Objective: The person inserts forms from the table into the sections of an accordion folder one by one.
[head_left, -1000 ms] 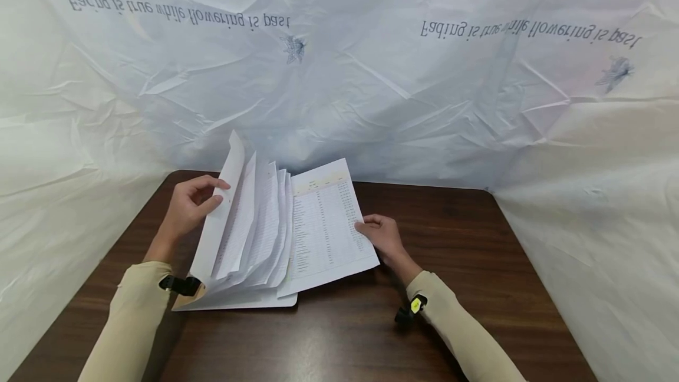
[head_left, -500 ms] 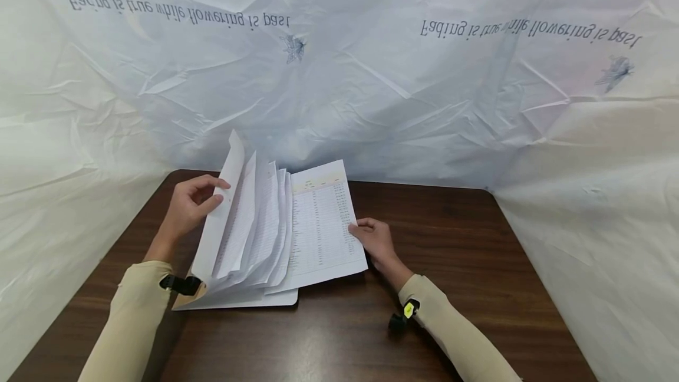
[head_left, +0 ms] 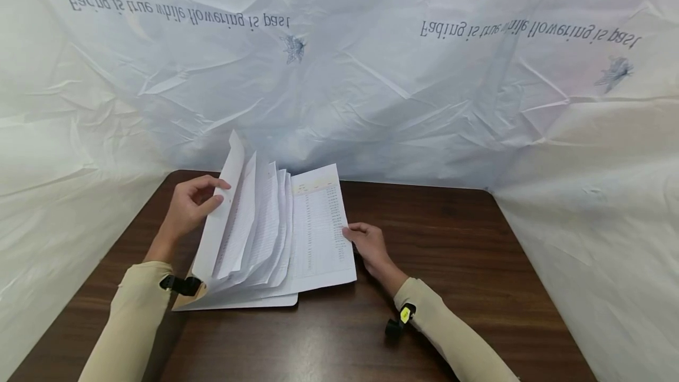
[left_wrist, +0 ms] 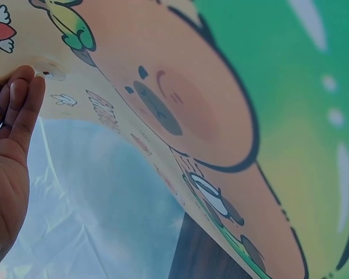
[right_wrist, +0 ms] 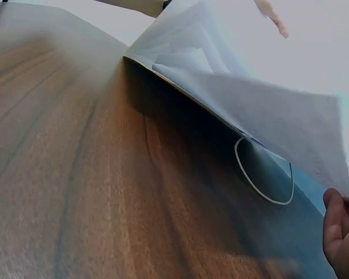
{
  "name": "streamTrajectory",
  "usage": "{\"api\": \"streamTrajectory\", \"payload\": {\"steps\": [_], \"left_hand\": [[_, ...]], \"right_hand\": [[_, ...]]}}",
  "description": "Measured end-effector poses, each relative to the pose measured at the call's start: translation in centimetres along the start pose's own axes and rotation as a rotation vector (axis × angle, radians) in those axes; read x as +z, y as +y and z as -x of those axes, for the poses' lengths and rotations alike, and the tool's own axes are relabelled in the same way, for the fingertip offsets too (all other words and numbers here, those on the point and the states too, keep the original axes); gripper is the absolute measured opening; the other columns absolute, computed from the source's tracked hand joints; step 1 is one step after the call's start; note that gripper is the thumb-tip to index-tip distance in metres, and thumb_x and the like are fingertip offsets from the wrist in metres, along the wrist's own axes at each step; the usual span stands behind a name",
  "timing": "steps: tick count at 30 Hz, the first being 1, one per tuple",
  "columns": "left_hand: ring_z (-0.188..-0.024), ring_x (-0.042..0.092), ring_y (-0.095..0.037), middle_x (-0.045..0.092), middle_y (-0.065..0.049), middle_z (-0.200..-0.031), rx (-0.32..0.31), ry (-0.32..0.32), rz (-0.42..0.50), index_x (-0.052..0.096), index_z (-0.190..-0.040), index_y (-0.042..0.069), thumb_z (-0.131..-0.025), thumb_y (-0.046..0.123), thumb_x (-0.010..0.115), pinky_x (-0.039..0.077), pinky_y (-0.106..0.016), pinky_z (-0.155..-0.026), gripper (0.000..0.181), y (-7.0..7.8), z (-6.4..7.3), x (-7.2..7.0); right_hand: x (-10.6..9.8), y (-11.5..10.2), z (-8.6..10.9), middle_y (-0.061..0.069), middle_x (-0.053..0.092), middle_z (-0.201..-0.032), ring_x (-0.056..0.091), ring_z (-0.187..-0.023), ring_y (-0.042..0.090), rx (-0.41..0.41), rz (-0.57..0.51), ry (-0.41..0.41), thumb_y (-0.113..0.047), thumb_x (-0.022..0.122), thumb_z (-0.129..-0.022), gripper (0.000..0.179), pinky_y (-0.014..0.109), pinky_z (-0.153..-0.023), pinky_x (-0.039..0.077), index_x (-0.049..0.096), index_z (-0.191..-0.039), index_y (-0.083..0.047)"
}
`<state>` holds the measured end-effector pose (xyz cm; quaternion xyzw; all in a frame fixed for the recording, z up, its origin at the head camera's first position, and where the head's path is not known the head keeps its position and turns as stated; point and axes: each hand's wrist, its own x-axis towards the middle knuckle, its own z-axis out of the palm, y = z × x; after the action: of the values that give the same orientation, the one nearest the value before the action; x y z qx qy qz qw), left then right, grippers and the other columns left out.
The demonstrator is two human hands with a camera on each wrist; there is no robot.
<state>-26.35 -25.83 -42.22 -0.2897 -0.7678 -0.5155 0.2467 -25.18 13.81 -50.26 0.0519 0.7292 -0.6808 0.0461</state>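
A folder lies opened on the table, its front cover (head_left: 212,240) raised and slanted at the left. My left hand (head_left: 191,202) pinches the cover's outer edge between thumb and fingers. On its outside, the left wrist view shows a cartoon print (left_wrist: 174,110). Several loose printed pages (head_left: 260,229) stand fanned out inside. At the right, a printed sheet (head_left: 320,234) with a pale yellow header partly sticks out past the folder; its left side is hidden behind the other pages. My right hand (head_left: 369,246) pinches this sheet's right edge, also seen in the right wrist view, holding it tilted above the table.
A brown wooden table (head_left: 424,287) carries the folder. White plastic sheeting (head_left: 339,75) with printed lettering hangs behind and along both sides. Under the folder's edge, a thin pale cord loop (right_wrist: 273,201) shows in the right wrist view. Each wrist wears a small dark camera.
My right hand has moved left and slightly down, bringing the printed sheet further in over the folder behind the other pages. The left hand and the raised cover have stayed still.
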Motion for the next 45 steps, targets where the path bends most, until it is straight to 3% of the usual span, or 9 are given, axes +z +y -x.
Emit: {"api": "streamTrajectory", "payload": {"steps": [7, 16, 25, 40, 45], "left_hand": [[-0.073, 0.057, -0.010, 0.070, -0.013, -0.099, 0.003, 0.009, 0.000, 0.072, -0.103, -0.008, -0.082, -0.016, 0.064, 0.045, -0.017, -0.055, 0.024, -0.3, 0.1, -0.1], [-0.070, 0.056, -0.010, 0.070, -0.017, -0.096, -0.010, 0.015, 0.021, 0.069, -0.100, -0.014, -0.082, -0.018, 0.061, 0.043, -0.018, -0.054, 0.020, 2.6, -0.5, 0.3], [-0.067, 0.053, -0.010, 0.070, -0.011, -0.098, 0.008, 0.009, 0.013, 0.072, -0.103, -0.007, -0.083, -0.015, 0.064, 0.040, -0.021, -0.051, 0.022, 0.1, 0.0, 0.0], [-0.077, 0.057, -0.010, 0.072, -0.005, -0.101, -0.009, 0.007, 0.033, 0.071, -0.104, -0.009, -0.083, -0.015, 0.064, 0.044, -0.019, -0.056, 0.022, 0.1, -0.1, 0.0], [-0.067, 0.053, -0.009, 0.071, -0.014, -0.098, -0.020, 0.009, 0.023, 0.070, -0.102, -0.012, -0.081, -0.018, 0.063, 0.041, -0.020, -0.052, 0.023, 0.2, -0.1, 0.1]], "right_hand": [[0.1, -0.5, 0.3, 0.014, 0.074, -0.104, 0.068, -0.083, 0.014, 0.026, -0.046, -0.081, -0.009, 0.070, -0.092, 0.025, 0.028, -0.071, 0.054, 0.073, -0.113, 0.005], [0.6, -0.4, 0.3, 0.014, 0.074, -0.108, 0.069, -0.088, 0.014, 0.012, -0.037, -0.165, -0.008, 0.073, -0.092, 0.028, 0.031, -0.076, 0.057, 0.072, -0.118, 0.004], [1.9, -0.4, 0.3, 0.016, 0.074, -0.111, 0.071, -0.093, 0.014, -0.011, -0.056, -0.211, -0.007, 0.071, -0.094, 0.030, 0.031, -0.078, 0.058, 0.069, -0.121, 0.005], [4.6, -0.7, 0.3, 0.014, 0.074, -0.108, 0.070, -0.089, 0.013, 0.011, -0.080, -0.218, -0.005, 0.069, -0.092, 0.028, 0.030, -0.077, 0.058, 0.072, -0.118, 0.005], [5.2, -0.5, 0.2, 0.017, 0.075, -0.108, 0.069, -0.087, 0.012, -0.002, -0.081, -0.228, -0.004, 0.069, -0.093, 0.028, 0.029, -0.076, 0.058, 0.070, -0.119, 0.006]]}}
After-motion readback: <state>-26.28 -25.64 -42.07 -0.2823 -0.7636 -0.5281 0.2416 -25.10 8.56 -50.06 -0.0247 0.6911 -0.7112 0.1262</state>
